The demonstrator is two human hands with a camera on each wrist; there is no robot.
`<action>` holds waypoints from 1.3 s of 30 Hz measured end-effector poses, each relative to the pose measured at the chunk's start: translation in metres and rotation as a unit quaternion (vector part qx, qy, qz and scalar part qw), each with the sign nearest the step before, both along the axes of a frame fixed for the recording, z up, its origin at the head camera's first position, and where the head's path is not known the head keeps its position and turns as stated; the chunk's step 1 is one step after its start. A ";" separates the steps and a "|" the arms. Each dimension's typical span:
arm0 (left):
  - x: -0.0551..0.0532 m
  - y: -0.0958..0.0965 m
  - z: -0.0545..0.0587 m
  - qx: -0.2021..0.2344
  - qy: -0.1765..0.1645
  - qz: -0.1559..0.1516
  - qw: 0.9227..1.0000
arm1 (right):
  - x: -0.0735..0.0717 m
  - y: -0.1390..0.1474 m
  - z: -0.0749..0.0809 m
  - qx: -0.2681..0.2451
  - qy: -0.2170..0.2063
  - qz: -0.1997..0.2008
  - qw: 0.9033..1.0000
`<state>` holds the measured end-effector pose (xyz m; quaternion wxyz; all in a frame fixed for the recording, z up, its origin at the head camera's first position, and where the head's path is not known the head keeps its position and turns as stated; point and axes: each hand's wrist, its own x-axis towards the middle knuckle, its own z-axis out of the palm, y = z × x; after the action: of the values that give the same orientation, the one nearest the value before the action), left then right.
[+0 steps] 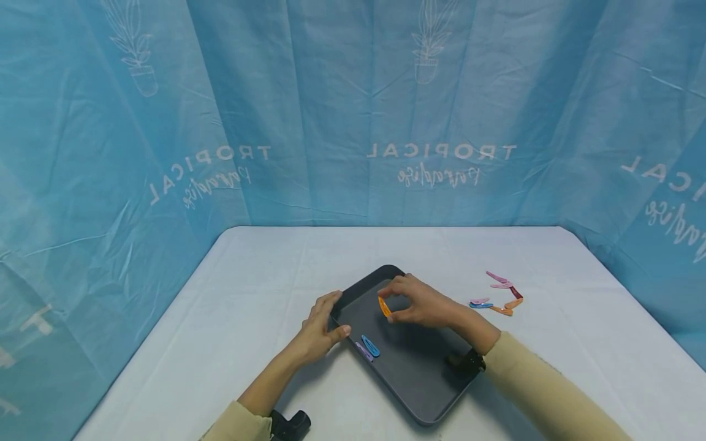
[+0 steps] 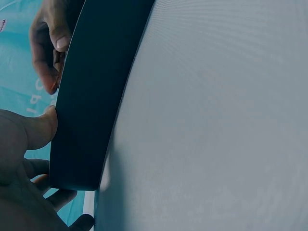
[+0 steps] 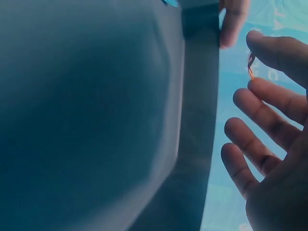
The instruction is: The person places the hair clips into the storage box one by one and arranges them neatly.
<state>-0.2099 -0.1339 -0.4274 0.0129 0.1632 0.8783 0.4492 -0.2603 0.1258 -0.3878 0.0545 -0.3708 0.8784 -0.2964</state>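
A blue curtain (image 1: 331, 92) with mirror-reversed white lettering and plant drawings hangs behind and along the sides of a white-covered desk (image 1: 265, 275). On the desk a dark tray (image 1: 408, 380) sits at a slant, one corner toward the person. The left hand (image 1: 321, 324) grips it at its left corner, thumb over the rim and fingers round the outside. The right hand (image 1: 413, 300), above the tray's floor, pinches a yellow-orange clip (image 1: 384, 307) between thumb and index finger, the other fingers spread apart. Right of the tray, near the right forearm, several clips form a loose curve on the desk: pink clips (image 1: 501, 285), a dark red clip (image 1: 515, 293), two orange clips (image 1: 502, 311) and a bright blue clip (image 1: 481, 305). Inside the tray, a blue clip (image 1: 370, 346) lies just beside a purple clip (image 1: 364, 351), which is next to the left wall.
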 end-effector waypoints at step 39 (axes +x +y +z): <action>0.001 0.001 0.002 -0.004 -0.004 0.002 1.000 | 0.007 -0.019 -0.029 0.120 0.008 0.068 0.990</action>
<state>-0.2088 -0.1329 -0.4252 0.0162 0.1599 0.8805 0.4459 -0.2534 0.1067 -0.4165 0.1113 -0.4231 0.8807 -0.1816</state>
